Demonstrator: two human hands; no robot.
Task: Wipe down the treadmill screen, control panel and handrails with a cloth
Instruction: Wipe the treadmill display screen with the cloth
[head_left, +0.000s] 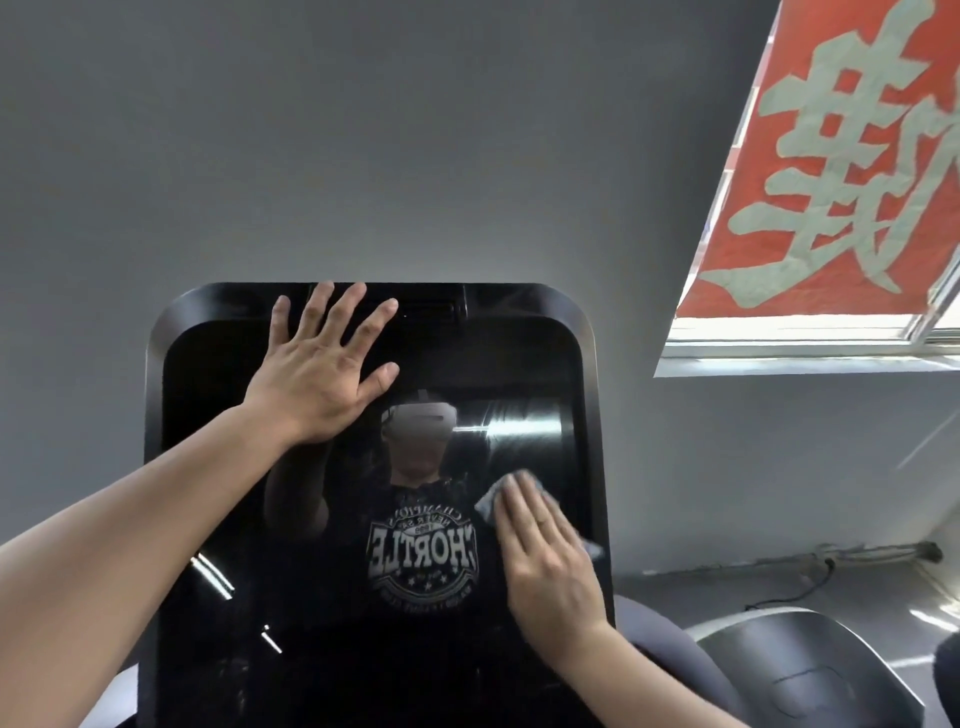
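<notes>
- Treadmill screen (467, 364): a dark, glossy panel with rounded corners, upright at the centre of the head view; its glass mirrors the person and a printed black shirt.
- Left hand (317, 374): at 11 o'clock on the screen, palm flat against the glass, fingers straight and spread, their tips reaching the top bezel; the grip is apart and holds nothing.
- Right hand (545, 551): at 4 o'clock on the screen, near its right edge; straight fingers lie together and press flat on the cloth, so the grip is not curled round it.
- Cloth (485, 501): pale, crumpled, lying between the right hand and the glass; it shows past the fingertips and again at the hand's right side.
- Window (810, 332): at 2 o'clock, with a red banner (841, 156) bearing large pale characters.
- Grey wall (363, 130): behind the screen.
</notes>
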